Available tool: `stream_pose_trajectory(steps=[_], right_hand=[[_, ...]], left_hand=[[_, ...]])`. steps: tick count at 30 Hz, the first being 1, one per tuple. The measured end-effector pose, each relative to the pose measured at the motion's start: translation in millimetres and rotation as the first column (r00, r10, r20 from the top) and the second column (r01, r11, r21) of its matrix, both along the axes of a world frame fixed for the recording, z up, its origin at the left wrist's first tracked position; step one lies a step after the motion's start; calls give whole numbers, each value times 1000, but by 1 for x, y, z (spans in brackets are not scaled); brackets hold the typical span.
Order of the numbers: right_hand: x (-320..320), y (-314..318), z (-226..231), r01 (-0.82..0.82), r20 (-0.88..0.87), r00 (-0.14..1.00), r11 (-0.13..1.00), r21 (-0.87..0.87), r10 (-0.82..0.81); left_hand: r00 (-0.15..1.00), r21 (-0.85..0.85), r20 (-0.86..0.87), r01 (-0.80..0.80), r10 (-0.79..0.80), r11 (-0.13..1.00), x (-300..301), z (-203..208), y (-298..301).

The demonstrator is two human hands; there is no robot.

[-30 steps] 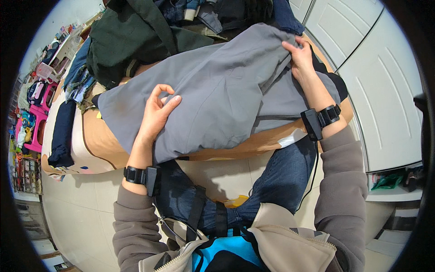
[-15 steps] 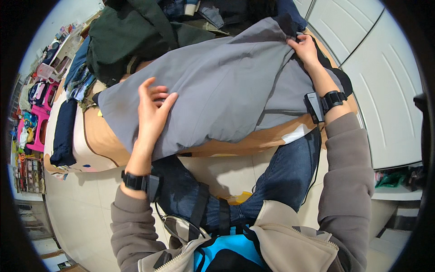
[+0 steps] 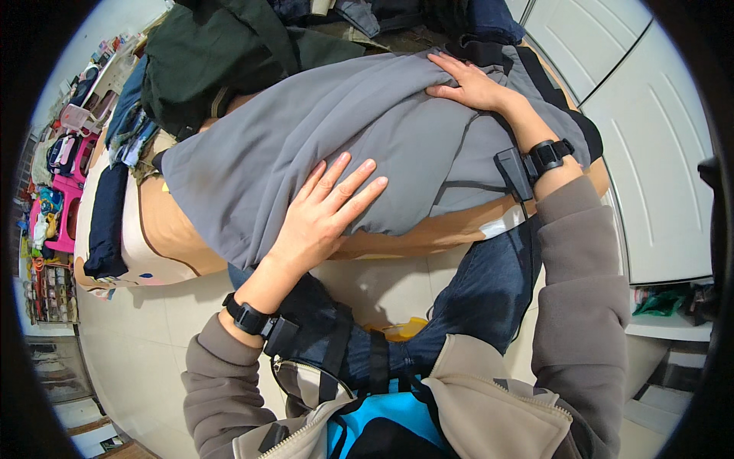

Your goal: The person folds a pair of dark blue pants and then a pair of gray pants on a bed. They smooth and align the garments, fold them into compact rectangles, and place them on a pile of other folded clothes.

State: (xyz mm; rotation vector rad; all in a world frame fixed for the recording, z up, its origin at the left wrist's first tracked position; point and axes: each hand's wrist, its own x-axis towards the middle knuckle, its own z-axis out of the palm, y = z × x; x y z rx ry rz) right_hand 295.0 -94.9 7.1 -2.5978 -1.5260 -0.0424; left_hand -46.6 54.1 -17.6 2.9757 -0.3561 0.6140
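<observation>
A large grey garment (image 3: 260,145) with black parts at its right end lies spread over a low surface covered in tan and white cloth (image 3: 177,237). My left hand (image 3: 317,218) rests on the garment's near middle, fingers spread out flat. On its far right part, my right hand (image 3: 474,86) lies palm down with the fingers stretched, close to a bunched black piece of the garment. Creases run through the grey cloth between the two hands. Which kind of garment it is, I cannot tell.
Behind the garment lie a dark green garment (image 3: 199,69) and piled dark clothes (image 3: 397,23). A rolled navy garment (image 3: 107,222) sits at the left end. White cabinet doors (image 3: 650,145) stand on the right; a pink stool (image 3: 69,203) and crowded shelves are at far left.
My right hand has let go of the garment's far edge and moved left onto the cloth. The raised far corner has come down. My left hand has shifted right and flattened on the garment.
</observation>
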Motion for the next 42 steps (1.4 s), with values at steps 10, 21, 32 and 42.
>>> stream_pose_trajectory(steps=[10, 21, 32, 42], right_hand=[[-129, -74, -1, -385, 168, 922, 787, 482, 348], [-166, -97, -27, -312, 393, 912, 822, 477, 118], [-168, -129, -25, -421, 120, 904, 811, 407, 410], [-180, -111, -28, -361, 282, 928, 772, 523, 242]], left_hand=[[993, -144, 66, -89, 99, 986, -16, -5, -12], [993, -200, 67, -80, 95, 976, 5, 15, -23], [995, -112, 35, 95, -92, 989, -21, 13, -32], [998, -286, -39, -58, 49, 957, -3, 10, -36]])
